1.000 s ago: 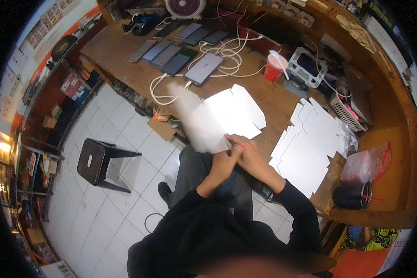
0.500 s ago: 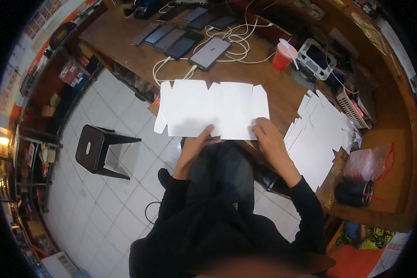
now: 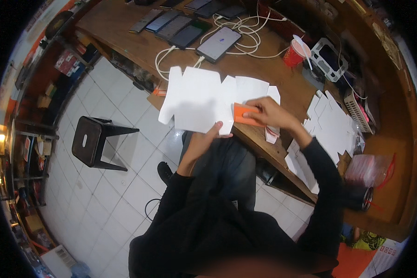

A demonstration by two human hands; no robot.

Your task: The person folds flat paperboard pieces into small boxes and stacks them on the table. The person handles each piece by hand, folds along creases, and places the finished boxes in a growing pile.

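Note:
A flat cardboard box blank point(image 3: 197, 99), white on the upturned side with notched flaps, is held over my lap at the table's front edge. My left hand point(image 3: 204, 141) grips its lower edge, thumb on top and fingers beneath. One panel is bent over and shows an orange face point(image 3: 249, 115). My right hand point(image 3: 273, 112) is closed on that panel, its fingertips pressing against the orange. Part of the blank's right end lies behind my right hand. More white blanks point(image 3: 333, 123) lie stacked to the right, partly covered by my right sleeve.
Several phones point(image 3: 219, 44) with white cables lie on the wooden table point(image 3: 125, 34). A red cup point(image 3: 295, 53) with a spoon, a clear plastic bag point(image 3: 366, 170) and a dark tumbler point(image 3: 360, 198) stand at the right. A dark stool point(image 3: 90, 141) is on the tiled floor at left.
The blank's right part has been folded over, so its orange face now shows. My right hand has moved up onto that panel; the left keeps its hold. The view has shifted slightly.

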